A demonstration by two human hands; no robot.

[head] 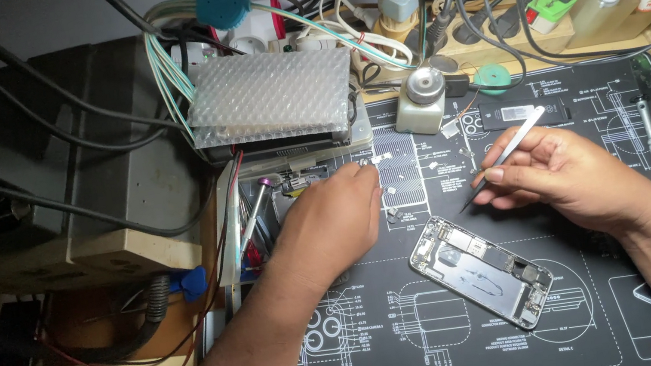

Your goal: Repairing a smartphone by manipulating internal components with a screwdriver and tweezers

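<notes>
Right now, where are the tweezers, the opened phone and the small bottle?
Tweezers [504, 153], head view, middle of the shaft.
Phone [478, 269], head view, centre of its open back.
Bottle [420, 114], head view, its pale body.

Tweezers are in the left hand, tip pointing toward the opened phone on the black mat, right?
Not quite: the head view shows the tweezers in the right hand. The left hand pinches a small metal part. The opened phone lies on the black mat.
</notes>
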